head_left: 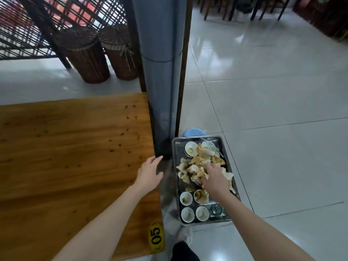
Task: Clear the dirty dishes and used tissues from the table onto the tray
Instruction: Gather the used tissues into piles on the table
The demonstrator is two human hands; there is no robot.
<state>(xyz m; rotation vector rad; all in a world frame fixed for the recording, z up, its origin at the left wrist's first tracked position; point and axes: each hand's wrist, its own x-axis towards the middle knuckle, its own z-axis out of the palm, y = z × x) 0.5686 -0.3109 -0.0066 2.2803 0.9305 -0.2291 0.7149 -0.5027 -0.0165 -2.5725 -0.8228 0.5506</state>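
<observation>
The left hand (149,172) lay open, fingers straight, over the right edge of the wooden desk (75,147), holding nothing. The right hand (214,178) reached down with loosely extended fingers onto the stained tissues (194,166) heaped mid-tray, touching them. The metal tray (195,138) sat low beside the desk with small dirty bowls (186,198) at both ends, and a yellow tag (156,236) at the desk's near corner read "05".

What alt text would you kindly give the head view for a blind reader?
A person's right hand reaches into soiled tissues heaped on a metal tray of dirty bowls beside a table; the left hand is open at its edge.
</observation>
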